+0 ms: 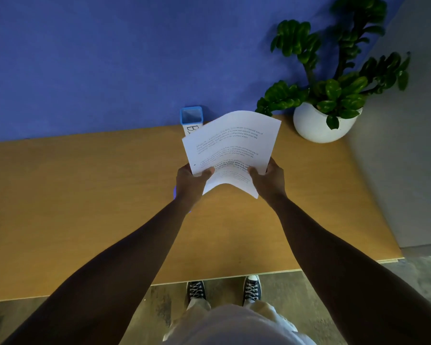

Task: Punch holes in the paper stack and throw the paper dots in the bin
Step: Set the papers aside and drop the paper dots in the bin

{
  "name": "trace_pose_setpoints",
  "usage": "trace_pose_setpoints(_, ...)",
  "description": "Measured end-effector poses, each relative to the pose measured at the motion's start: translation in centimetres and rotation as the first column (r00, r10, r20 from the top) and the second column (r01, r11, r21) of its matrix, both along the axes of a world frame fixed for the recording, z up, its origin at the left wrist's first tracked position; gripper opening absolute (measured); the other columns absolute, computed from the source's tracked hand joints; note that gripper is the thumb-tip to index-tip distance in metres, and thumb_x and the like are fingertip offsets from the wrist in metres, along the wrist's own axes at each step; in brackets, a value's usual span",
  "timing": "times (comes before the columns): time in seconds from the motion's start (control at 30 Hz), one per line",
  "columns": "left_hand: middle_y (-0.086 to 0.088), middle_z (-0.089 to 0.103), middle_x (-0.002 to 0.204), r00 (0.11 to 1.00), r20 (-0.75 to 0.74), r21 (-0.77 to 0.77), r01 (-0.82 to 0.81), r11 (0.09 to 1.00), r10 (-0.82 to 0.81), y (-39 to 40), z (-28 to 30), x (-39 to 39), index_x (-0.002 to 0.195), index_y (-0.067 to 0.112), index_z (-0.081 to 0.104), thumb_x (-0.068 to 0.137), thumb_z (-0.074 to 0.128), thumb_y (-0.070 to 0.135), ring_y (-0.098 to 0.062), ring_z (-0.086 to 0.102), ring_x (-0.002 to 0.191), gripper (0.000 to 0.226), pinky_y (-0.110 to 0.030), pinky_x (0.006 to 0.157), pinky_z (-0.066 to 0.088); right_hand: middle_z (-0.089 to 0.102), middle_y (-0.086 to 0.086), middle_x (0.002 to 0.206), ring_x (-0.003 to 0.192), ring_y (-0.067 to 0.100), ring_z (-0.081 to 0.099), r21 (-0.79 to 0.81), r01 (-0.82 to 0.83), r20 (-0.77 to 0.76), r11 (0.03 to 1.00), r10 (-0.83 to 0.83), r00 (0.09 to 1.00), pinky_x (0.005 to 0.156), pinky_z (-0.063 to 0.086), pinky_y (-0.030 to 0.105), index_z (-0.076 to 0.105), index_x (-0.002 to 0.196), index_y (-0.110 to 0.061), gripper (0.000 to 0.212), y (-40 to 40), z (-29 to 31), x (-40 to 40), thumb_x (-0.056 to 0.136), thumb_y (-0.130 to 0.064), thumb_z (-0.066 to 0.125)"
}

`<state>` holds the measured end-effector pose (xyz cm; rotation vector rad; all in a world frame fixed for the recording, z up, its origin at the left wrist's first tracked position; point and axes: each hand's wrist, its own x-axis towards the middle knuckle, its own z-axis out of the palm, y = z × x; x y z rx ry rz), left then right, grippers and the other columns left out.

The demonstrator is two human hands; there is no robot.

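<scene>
Above the table [85, 195], paper stack [230, 145] pinched by left hand [190, 181] and right hand [269, 180], half-hiding the bin [191, 116].

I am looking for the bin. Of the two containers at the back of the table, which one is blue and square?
The small bin, behind the paper stack, has a blue square rim. The plant pot, further right, is white and round.

Pretty dim overall, arms almost black. The paper [230, 148] is the brightest spot, its print too soft to read. Plant [334, 70] throws a soft shadow on the wall [85, 58]. Wide-angle bends the counter [85, 195] edges.
</scene>
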<state>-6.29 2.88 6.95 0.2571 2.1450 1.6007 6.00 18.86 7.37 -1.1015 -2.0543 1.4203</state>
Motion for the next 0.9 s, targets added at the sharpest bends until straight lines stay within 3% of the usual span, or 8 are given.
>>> trace_pose_setpoints(0.07, 0.01, 0.076, 0.092, 1.0, 0.002, 0.0, 0.001, 1.0, -0.001, 0.1, -0.3, 0.0, 0.095, 0.023, 0.073, 0.082, 0.078, 0.024, -0.008, 0.072, 0.086, 0.014, -0.029, 0.078, 0.057, 0.064, -0.009, 0.097, 0.085, 0.011, 0.062, 0.023, -0.001, -0.002, 1.0, 0.001, 1.0, 0.064, 0.046, 0.009, 0.062, 0.119, -0.011, 0.032, -0.1, -0.1, 0.2, 0.087, -0.01, 0.064)
trace_pose_setpoints(0.13, 0.013, 0.076, 0.091, 1.0, -0.001, -0.045, 0.008, 0.999, -0.008, -0.1, -0.8, -0.1, 0.096, 0.027, 0.074, 0.077, 0.078, 0.037, -0.01, 0.073, 0.085, 0.021, -0.033, 0.078, 0.059, 0.066, -0.007, 0.1, 0.088, 0.013, 0.063, 0.025, -0.006, 0.008, 1.0, 0.005, 1.0, 0.07, 0.051, 0.019, 0.062, 0.12, -0.012, 0.033, -0.1, -0.4, 0.4, 0.087, -0.011, 0.065)
trace_pose_setpoints(0.23, 0.014, 0.075, 0.088, 0.999, 0.034, -0.184, 0.045, 0.982, -0.039, -0.7, -1.3, -0.1, 0.099, 0.032, 0.071, 0.066, 0.075, 0.057, -0.016, 0.065, 0.064, 0.041, -0.027, 0.053, 0.051, 0.068, -0.003, 0.108, 0.091, 0.015, 0.063, 0.014, -0.027, 0.059, 1.0, 0.026, 0.998, 0.079, 0.054, 0.028, 0.06, 0.123, -0.013, 0.036, -0.2, -1.1, 0.9, 0.087, -0.013, 0.066)
trace_pose_setpoints(0.33, 0.011, 0.074, 0.087, 0.996, 0.057, -0.262, 0.086, 0.961, -0.074, -1.0, -1.6, 0.0, 0.101, 0.03, 0.07, 0.067, 0.076, 0.055, -0.014, 0.054, 0.054, 0.043, -0.019, 0.045, 0.038, 0.07, 0.002, 0.113, 0.09, 0.015, 0.062, -0.006, -0.04, 0.087, 0.999, 0.04, 0.995, 0.075, 0.05, 0.024, 0.06, 0.124, -0.012, 0.036, -0.2, -1.8, 1.3, 0.089, -0.014, 0.065)
trace_pose_setpoints(0.53, 0.007, 0.072, 0.084, 0.994, 0.07, -0.275, 0.099, 0.956, -0.082, -1.2, -1.6, -0.2, 0.103, 0.027, 0.071, 0.075, 0.072, 0.051, -0.011, 0.049, 0.049, 0.038, -0.019, 0.046, 0.036, 0.07, 0.002, 0.114, 0.094, 0.018, 0.064, 0.023, -0.072, 0.121, 0.997, 0.069, 0.99, 0.075, 0.049, 0.024, 0.061, 0.123, -0.012, 0.031, 0.0, -1.9, 1.3, 0.092, -0.015, 0.06)
trace_pose_setpoints(0.63, 0.008, 0.074, 0.085, 0.995, 0.061, -0.237, 0.088, 0.968, -0.076, -1.2, -1.3, -0.5, 0.103, 0.027, 0.072, 0.078, 0.071, 0.05, -0.016, 0.062, 0.058, 0.034, -0.027, 0.048, 0.048, 0.069, -0.001, 0.111, 0.093, 0.016, 0.063, 0.046, -0.098, 0.101, 0.994, 0.093, 0.99, 0.075, 0.049, 0.024, 0.059, 0.124, -0.013, 0.031, 0.3, -1.1, 0.6, 0.093, -0.016, 0.059)
trace_pose_setpoints(0.73, 0.008, 0.076, 0.09, 0.995, 0.099, -0.155, 0.04, 0.987, -0.025, -1.1, -1.1, -0.6, 0.099, 0.028, 0.072, 0.081, 0.072, 0.043, -0.021, 0.072, 0.082, 0.022, -0.042, 0.067, 0.059, 0.065, -0.006, 0.106, 0.089, 0.015, 0.063, 0.067, -0.14, 0.09, 0.988, 0.134, 0.987, 0.068, 0.049, 0.018, 0.055, 0.123, -0.014, 0.03, 0.8, -0.1, -0.5, 0.093, -0.019, 0.059)
trace_pose_setpoints(0.9, 0.007, 0.072, 0.092, 0.98, 0.196, -0.039, -0.02, 0.999, 0.027, -1.0, -0.8, -0.3, 0.105, 0.018, 0.07, 0.09, 0.071, 0.022, -0.015, 0.069, 0.086, 0.015, -0.024, 0.068, 0.053, 0.064, -0.006, 0.113, 0.095, 0.014, 0.062, 0.019, -0.178, 0.086, 0.984, 0.176, 0.981, 0.072, 0.05, 0.018, 0.052, 0.128, -0.016, 0.035, 1.2, 0.4, -1.7, 0.094, -0.019, 0.059)
